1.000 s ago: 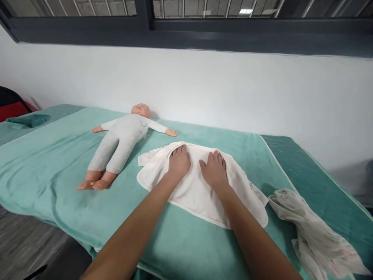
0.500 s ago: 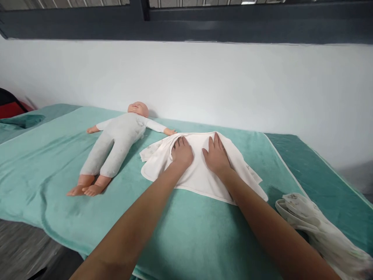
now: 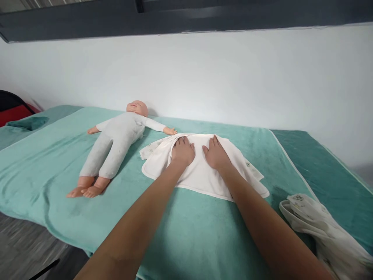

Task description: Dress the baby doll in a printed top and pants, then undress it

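A white baby shirt [image 3: 199,175] lies spread on the green blanket [image 3: 186,225], its small printed sleeves sticking out at both sides. My left hand [image 3: 183,151] rests flat on the shirt's upper left part, fingers stretched toward the wall. On the upper right part lies my right hand [image 3: 216,153], palm down with its fingers extended. Both hands touch the cloth near its far edge. To the left, a baby doll [image 3: 122,128] in a white suit lies on its back, one hand close to the shirt's far left corner.
A crumpled white printed garment [image 3: 317,225] lies at the right front. Behind the bed stands a white wall [image 3: 204,77] under a dark window frame [image 3: 204,15]. A red and black object [image 3: 14,109] is at the far left, and grey floor [image 3: 23,245] shows at lower left.
The camera view has tilted and shifted slightly. Both hands stay on the shirt in nearly the same places; the doll and the crumpled garment have not moved.
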Demonstrator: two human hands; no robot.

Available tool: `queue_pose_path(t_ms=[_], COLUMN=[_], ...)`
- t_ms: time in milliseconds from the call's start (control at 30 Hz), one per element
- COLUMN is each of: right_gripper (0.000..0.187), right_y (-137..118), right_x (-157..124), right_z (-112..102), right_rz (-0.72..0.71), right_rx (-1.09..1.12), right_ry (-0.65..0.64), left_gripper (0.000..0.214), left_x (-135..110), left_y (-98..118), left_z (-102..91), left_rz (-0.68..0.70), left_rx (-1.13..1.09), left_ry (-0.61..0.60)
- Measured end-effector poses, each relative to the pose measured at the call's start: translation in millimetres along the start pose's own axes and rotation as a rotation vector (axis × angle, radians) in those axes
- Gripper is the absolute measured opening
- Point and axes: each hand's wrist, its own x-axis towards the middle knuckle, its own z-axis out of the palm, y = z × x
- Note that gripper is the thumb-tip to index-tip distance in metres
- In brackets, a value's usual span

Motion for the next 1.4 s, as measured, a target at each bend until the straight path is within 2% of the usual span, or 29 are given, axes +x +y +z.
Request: queue_pose_path(t_ms=[100,200,267,367,600,833,967,1033,1233,1400], right_gripper=[0.062,0.060,0.065,0.074,0.077,0.075,0.069,0.067,0.067,0.069], right_y=[-5,-7,-5,-1,4,-4,-2,1,-2,-12], right_x=[-3,-4,-2,2,6,0,-4,-7,-23,-48], right_z=[-1,0,3,10,18,7,7,8,2,-11], right_rz=[-0.072,-0.163,-0.152,-0.105,-0.091,-0.104,-0.150,-0.182,-0.163,-0.117], right_rx=[-0.047,-0.060,-0.037,0.016,0.058,-0.008,-0.017,-0.007,-0.032,-0.088], right_ry=[0.050,0.023,-0.006,-0.001,0.009,-0.032,-0.015,-0.003,-0.016,-0.072], left_gripper=[0.052,0.042,0.041,0.042,0.053,0.049,0.049,0.052,0.064,0.053], left_x=[-2,-4,-3,0,4,-4,-25,-41,-90,-112], left_y=[2,3,2,0,-3,-4,-5,-6,-13,-19], left_z=[0.2,0.7,1.8,3.8,6.0,0.0,-7.8,-12.3,-27.7,-33.5], left_rz=[0.067,0.296,0.385,0.365,0.234,0.300,0.464,0.502,0.538,0.479], left_rx=[0.030,0.015,-0.009,-0.025,-0.071,-0.078,-0.176,-0.186,-0.134,-0.157], left_ry=[0.058,0.047,0.020,0.000,-0.032,-0.036,-0.071,-0.111,-0.192,-0.159])
